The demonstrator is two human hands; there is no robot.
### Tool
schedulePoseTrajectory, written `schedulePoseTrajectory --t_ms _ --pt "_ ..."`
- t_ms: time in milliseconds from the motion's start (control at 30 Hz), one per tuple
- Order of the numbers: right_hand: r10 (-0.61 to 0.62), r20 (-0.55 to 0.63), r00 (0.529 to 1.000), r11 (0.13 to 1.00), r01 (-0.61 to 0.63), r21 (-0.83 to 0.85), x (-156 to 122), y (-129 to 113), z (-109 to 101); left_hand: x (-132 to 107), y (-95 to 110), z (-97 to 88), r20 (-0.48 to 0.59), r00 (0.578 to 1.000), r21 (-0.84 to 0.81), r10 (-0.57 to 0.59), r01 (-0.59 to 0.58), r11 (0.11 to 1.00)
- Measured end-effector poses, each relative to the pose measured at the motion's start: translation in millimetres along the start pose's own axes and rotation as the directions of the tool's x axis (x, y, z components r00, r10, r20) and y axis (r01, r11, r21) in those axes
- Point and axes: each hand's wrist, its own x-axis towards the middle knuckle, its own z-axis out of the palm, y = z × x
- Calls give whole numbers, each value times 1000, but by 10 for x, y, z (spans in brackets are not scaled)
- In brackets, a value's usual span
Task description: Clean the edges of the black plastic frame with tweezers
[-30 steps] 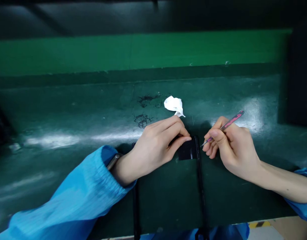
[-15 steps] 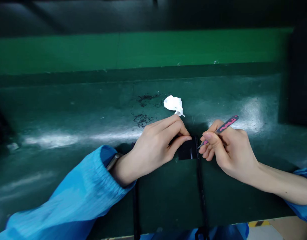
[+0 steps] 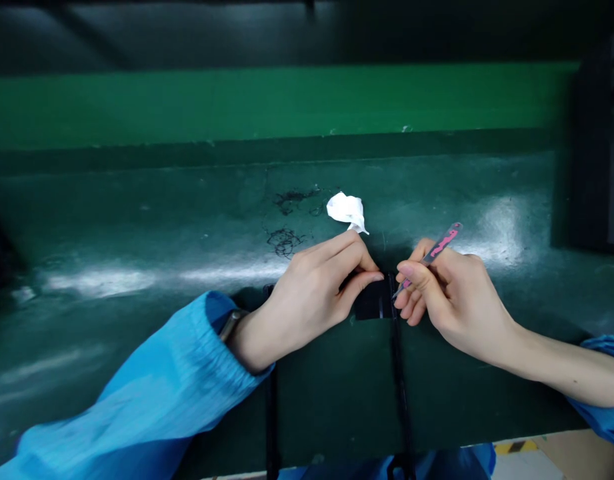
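My left hand (image 3: pixel 321 290) is closed, its thumb and forefinger pinching the upper edge of a flat black piece (image 3: pixel 371 301) that lies on the green table. Along the right side of that piece runs a long black strap (image 3: pixel 399 373), reaching down to the table's front edge. In my right hand (image 3: pixel 449 293) is a pair of grey and pink tweezers (image 3: pixel 439 245), held like a pen. The tweezers' tips point down and left, at the strap beside the black piece. Whether the tips grip anything is too small to tell.
Behind my left hand lies a crumpled white tissue (image 3: pixel 347 209). Tangled black threads (image 3: pixel 285 241) are scattered to its left. A second black strap (image 3: pixel 271 420) runs beneath my left wrist. A dark box-like object (image 3: pixel 589 160) stands at the right.
My right hand has shifted slightly left, and the tweezers stand a little steeper with their tips nearer the strap. My left hand has stayed in place on the black piece.
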Motion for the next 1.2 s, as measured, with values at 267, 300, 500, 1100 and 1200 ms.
schedulePoseTrajectory --t_ms 267,300,500,1100,1200 --pt "53 23 998 998 -53 18 19 -73 -11 -11 17 6 15 1000 4 21 -21 1000" --pt "59 25 998 998 -59 24 8 -83 -3 -11 14 9 17 999 10 28 -28 1000" --pt "16 177 984 998 -25 52 -131 -62 76 -3 -26 24 -35 999 22 13 -12 1000" --pt "-319 -76 945 939 305 -158 -9 72 -22 -28 -21 12 -16 1000 -27 -4 3 1000" --pt "-293 -70 953 950 283 -129 -8 73 -24 -25 -14 8 -15 1000 -13 1 -1 1000"
